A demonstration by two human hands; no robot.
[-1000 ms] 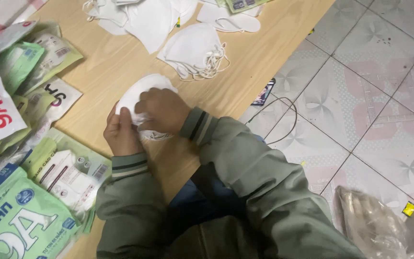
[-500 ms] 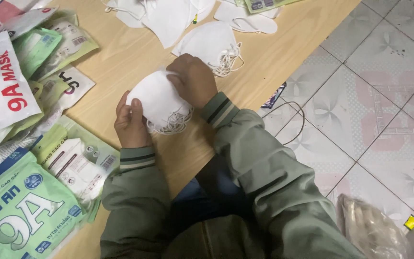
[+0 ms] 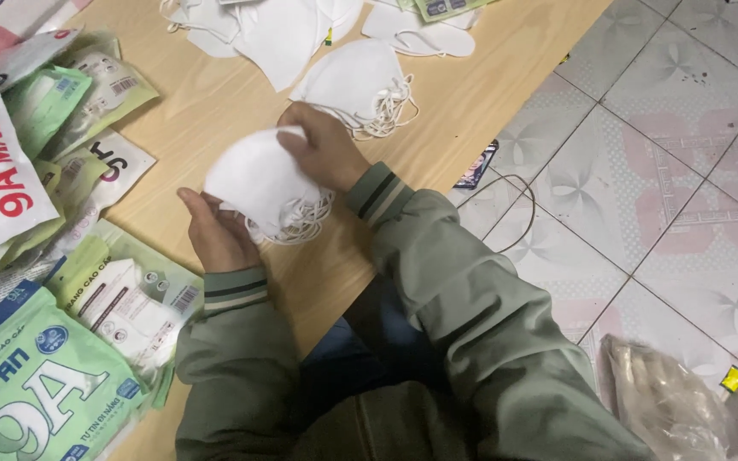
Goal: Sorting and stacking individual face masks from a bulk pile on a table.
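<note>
Both my hands hold a small stack of white face masks (image 3: 258, 183) with dangling ear loops, just above a low wooden table (image 3: 215, 102). My left hand (image 3: 215, 232) supports the stack from below at its near edge. My right hand (image 3: 322, 149) grips the stack's top right side, fingers curled over it. Both sleeves are grey-green with striped cuffs.
More loose white masks (image 3: 356, 81) lie in piles at the table's far side. Green and white mask packets (image 3: 36, 393) crowd the left side. Tiled floor (image 3: 659, 171) lies to the right, with a dark cable (image 3: 514, 213) and a crumpled plastic bag (image 3: 668, 401).
The mask stack has risen off the table and moved away from me with both hands. My right hand has shifted from the stack's front to its top right.
</note>
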